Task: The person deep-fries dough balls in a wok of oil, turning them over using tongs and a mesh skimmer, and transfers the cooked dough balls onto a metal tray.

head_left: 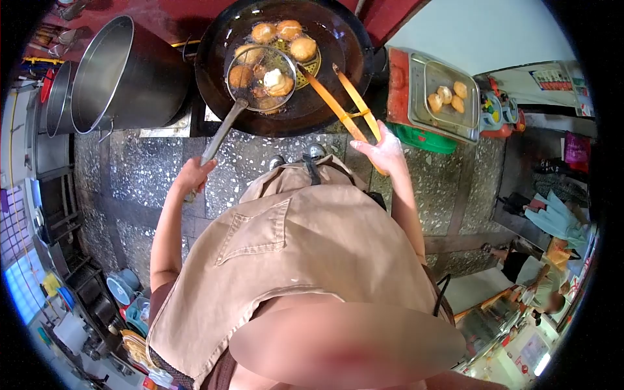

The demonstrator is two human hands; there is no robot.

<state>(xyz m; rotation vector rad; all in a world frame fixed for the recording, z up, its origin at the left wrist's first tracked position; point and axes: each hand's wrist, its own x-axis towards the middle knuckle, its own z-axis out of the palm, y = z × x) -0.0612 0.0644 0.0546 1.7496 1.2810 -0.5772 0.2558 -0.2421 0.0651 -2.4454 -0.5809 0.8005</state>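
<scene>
Wrapped round the handle of a wire strainer (224, 133), my left hand (194, 175) is left of the apron. The strainer's round mesh lies over a large dark wok (344, 62), with a pale-topped fried piece (277, 82) in or under it; which, I cannot tell. Several golden fried pieces (303, 49) sit in the wok around a yellow perforated disc (312, 65). My right hand (385, 153), whitish on the fingers, grips long wooden tongs (328, 97). Their tips are apart over the wok's right side, with nothing between them.
Right of the wok, a metal tray (461, 120) holds several fried pieces, above a green basin (426, 140). Two large metal pots (156, 78) stand at the left. A person (549, 292) is in the background at the lower right. Speckled floor (136, 169) shows below the wok.
</scene>
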